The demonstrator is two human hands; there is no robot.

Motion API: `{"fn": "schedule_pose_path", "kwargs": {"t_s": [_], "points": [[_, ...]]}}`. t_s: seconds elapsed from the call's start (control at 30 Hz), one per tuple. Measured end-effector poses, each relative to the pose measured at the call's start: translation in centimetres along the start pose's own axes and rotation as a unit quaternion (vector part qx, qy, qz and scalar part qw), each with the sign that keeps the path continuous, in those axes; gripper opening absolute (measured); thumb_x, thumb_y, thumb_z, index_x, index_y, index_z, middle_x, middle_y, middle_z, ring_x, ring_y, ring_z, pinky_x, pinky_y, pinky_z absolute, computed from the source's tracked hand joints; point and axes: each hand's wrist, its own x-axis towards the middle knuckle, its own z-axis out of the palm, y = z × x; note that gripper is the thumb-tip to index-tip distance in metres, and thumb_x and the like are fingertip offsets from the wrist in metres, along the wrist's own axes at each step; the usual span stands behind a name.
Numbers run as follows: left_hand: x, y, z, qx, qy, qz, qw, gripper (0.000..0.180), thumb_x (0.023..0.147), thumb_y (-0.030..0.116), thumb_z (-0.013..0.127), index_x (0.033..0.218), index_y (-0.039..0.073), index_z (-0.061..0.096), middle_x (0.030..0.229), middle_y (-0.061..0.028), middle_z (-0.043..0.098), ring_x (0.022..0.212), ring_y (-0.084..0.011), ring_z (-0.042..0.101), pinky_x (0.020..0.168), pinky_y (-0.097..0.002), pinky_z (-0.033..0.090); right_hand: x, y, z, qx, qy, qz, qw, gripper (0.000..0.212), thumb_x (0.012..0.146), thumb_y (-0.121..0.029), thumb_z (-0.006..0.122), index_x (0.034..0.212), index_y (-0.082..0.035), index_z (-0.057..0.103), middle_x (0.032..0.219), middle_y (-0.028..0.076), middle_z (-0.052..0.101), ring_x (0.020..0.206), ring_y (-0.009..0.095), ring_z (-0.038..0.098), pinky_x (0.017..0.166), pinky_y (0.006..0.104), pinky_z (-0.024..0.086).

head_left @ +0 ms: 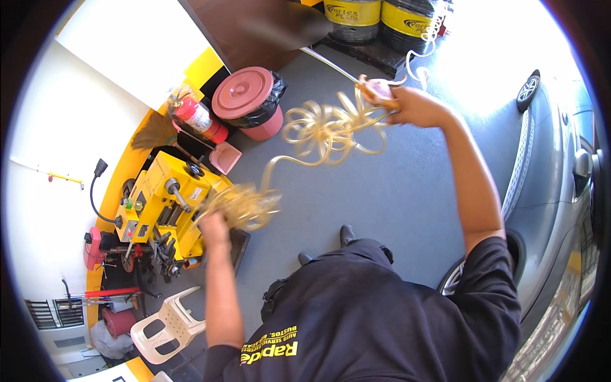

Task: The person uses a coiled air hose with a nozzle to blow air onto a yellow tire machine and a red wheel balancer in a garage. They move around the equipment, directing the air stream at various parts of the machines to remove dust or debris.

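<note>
A pale yellow, see-through coiled hose [328, 134] stretches between my two hands, its loops loose in the air. My left hand [215, 228], a little blurred, is closed round a bunch of its coils, in front of the yellow machine. Held farther out and to the right, my right hand [414, 106] is closed on the other end of the coils. A pinkish-white piece [380, 90] shows at its fingers; I cannot make out what it is. A straight white length of hose [331, 63] runs from there toward the far left.
At left stand a yellow workshop machine [162, 194], a red fire extinguisher [194, 114], a broom [153, 132] and a lidded pink bin [244, 92]. A beige plastic chair [167, 323] lies nearer. Yellow-black drums [352, 16] stand far off; a grey car [547, 184] flanks the right.
</note>
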Motion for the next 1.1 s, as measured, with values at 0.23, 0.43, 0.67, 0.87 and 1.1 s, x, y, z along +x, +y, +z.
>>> {"fn": "schedule_pose_path", "kwargs": {"t_s": [0.23,0.43,0.67,0.87,1.1], "points": [[3.2,-14.8,-36.6,0.006,0.196,-0.119,0.973,0.021,0.084,0.017,0.049,0.076,0.004,0.063,0.075,-0.0051,0.058,0.067,-0.0183,0.052,0.062,-0.0384,0.044,-3.3,11.3,-5.5,0.273,-0.075,0.122,0.951,0.029,0.09,-0.025,0.074,0.106,-0.004,0.06,0.077,0.002,0.055,0.068,0.011,0.053,0.065,0.0285,0.052],[-6.9,-13.1,-50.7,-0.093,0.334,-0.188,0.919,0.022,0.09,0.02,0.051,0.094,0.006,0.067,0.085,-0.0076,0.065,0.077,-0.0229,0.065,0.071,-0.0372,0.056,-6.0,25.6,-6.1,0.351,0.245,0.262,0.865,0.039,0.092,-0.036,0.073,0.115,-0.007,0.059,0.081,-0.004,0.05,0.066,0.008,0.044,0.065,0.0252,0.048],[-9.3,-16.1,-43.8,0.016,0.383,-0.283,0.879,0.021,0.09,0.02,0.054,0.102,0.007,0.066,0.086,-0.0054,0.064,0.075,-0.0205,0.062,0.068,-0.0362,0.054,-12.3,38.1,-5.1,-0.037,0.356,0.436,0.826,0.067,0.093,-0.036,0.071,0.147,-0.009,0.042,0.121,0.007,0.059,0.096,0.019,0.06,0.075,0.0329,0.058],[-11.9,-15.9,-44.9,0.05,0.351,-0.315,0.88,0.023,0.09,0.02,0.056,0.109,0.008,0.064,0.086,-0.0035,0.063,0.074,-0.0184,0.06,0.066,-0.0353,0.052,0.0,17.1,-2.2,0.32,0.357,0.21,0.852,0.043,0.096,-0.04,0.068,0.12,-0.006,0.058,0.082,0.0,0.053,0.068,0.009,0.051,0.066,0.0287,0.056],[-5.5,-17.3,-35.0,-0.014,0.09,-0.328,0.94,0.027,0.087,0.02,0.065,0.112,0.009,0.065,0.083,0.0018,0.06,0.071,-0.0101,0.055,0.062,-0.0308,0.048,6.4,5.0,-3.3,0.178,0.26,0.068,0.947,0.043,0.094,-0.047,0.069,0.098,-0.005,0.06,0.064,0.0,0.053,0.052,0.008,0.054,0.056,0.024,0.052]]}}
